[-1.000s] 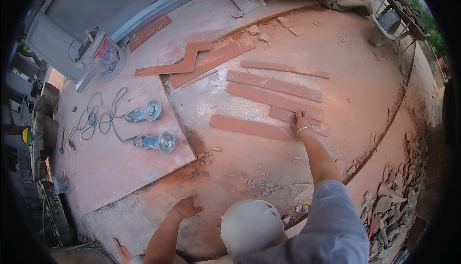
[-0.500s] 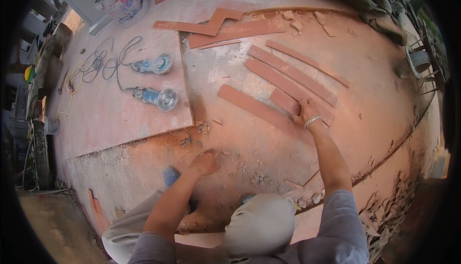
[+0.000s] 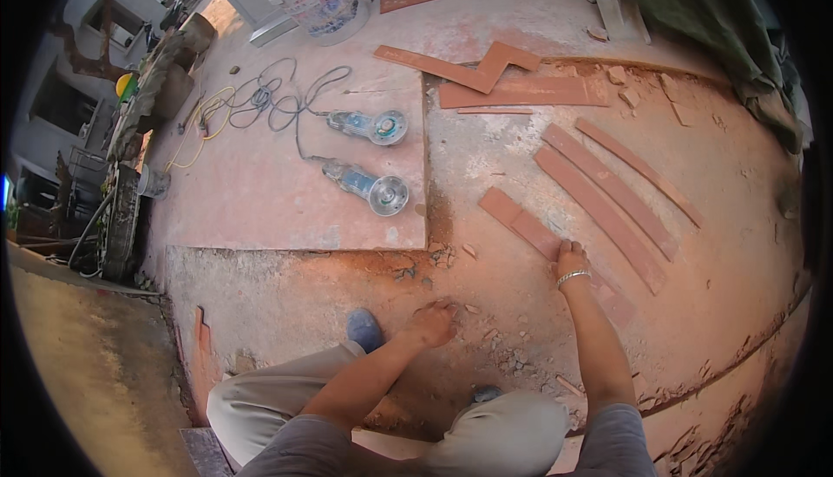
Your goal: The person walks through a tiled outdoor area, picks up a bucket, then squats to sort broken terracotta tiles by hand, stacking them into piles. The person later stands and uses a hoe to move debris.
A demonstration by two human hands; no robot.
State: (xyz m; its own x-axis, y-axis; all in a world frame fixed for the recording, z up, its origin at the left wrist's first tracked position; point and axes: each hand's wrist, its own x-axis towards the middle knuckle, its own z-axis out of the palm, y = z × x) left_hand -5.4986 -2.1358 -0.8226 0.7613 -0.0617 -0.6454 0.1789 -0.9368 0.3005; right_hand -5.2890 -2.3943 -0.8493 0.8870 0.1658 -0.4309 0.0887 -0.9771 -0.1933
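Observation:
My right hand [image 3: 573, 262] grips a short terracotta tile piece [image 3: 541, 236] that lies along the nearest long strip [image 3: 612, 299]. Three more narrow strips [image 3: 590, 204] lie roughly parallel just to its upper right. My left hand [image 3: 434, 323] is low over the dusty floor, empty, with loosely curled fingers slightly apart, near small broken fragments [image 3: 473, 310]. Farther forward are a zigzag-cut tile [image 3: 486, 74] and a wide strip [image 3: 529, 93].
Two blue angle grinders [image 3: 351, 178] with tangled cords lie on a raised slab [image 3: 243, 208] at left. A stained bucket [image 3: 325, 4] stands at the back. A shovel [image 3: 620, 13] and green tarp [image 3: 711, 35] are back right. A stone edge [image 3: 121, 234] borders the left.
My right hand has drawn the short piece leftward onto the nearest strip. My left hand has moved forward from my side. The view has turned, so the scene sits farther right.

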